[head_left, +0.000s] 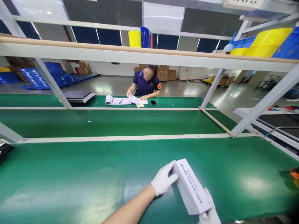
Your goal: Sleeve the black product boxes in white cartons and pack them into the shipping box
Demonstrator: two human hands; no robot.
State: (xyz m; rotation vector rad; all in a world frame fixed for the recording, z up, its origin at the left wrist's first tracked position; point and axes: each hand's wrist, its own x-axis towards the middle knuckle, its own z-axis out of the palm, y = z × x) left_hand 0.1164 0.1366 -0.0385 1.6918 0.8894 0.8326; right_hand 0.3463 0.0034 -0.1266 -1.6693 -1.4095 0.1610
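A long white cardboard box [193, 186] printed "Minute Stream 1000" is held at a slant over the green tabletop [81, 174]. My left hand [163, 179], in a white glove, grips the box's far left end, with the thumb against its side. At the near right end, my right hand [211, 210], also gloved in white, is wrapped round the box. The box covers part of the right fingers.
Across the bench, a person [146, 82] handles papers [137, 99] beside a phone [153, 102]. Metal posts [261, 105] and a shelf beam [149, 56] frame the bench. Yellow and blue bins [268, 42] sit on the upper right shelf. A dark object [5, 150] lies at the left edge.
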